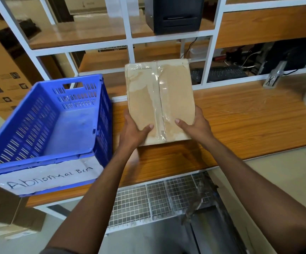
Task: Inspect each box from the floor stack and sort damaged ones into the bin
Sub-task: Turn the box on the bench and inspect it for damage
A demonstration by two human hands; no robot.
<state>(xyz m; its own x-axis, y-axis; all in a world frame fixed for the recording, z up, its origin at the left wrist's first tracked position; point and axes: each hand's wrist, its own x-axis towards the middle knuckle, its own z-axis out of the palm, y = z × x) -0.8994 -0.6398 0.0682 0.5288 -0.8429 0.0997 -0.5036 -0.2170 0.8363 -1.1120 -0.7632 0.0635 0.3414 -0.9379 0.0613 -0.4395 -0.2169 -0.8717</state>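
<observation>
A brown cardboard box (159, 96) sealed with clear tape down its middle is held over the wooden table (240, 121). My left hand (133, 131) grips its near left corner, thumb on the top face. My right hand (194, 125) grips the near right corner the same way. The tape looks wrinkled near the far left end. A blue plastic crate (44, 125) labelled "Abnormal Bin" stands on the table to the left of the box, with nothing inside it.
A white shelf frame (128, 46) rises behind the table, with a black printer (174, 13) on it and a keyboard (221, 73) lower right. Cardboard boxes (3, 213) sit on the floor at lower left. A wire mesh shelf (159, 200) runs under the table.
</observation>
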